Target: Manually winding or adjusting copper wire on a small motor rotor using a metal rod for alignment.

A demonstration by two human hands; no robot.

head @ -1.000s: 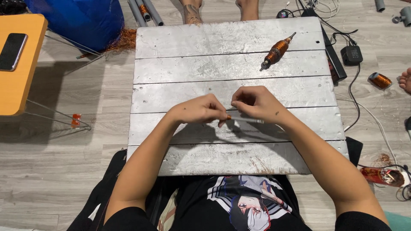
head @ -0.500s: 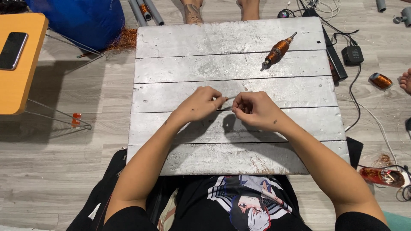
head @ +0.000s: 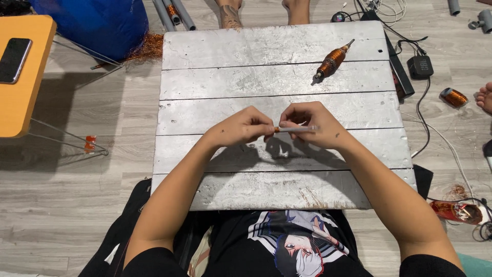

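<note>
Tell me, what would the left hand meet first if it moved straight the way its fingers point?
Probably the right hand: the left hand points right along the thin white rod both pinch.

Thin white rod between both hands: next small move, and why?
Probably turn the thin white rod a little with the right hand while the left hand pinches its orange-tipped end: both hands hold it level above the grey board, barely wound, unlike the wound copper coil.

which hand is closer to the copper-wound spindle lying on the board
Right. The right hand sits just below and slightly left of the copper-wound spindle; the left hand is farther off to its lower left.
</note>
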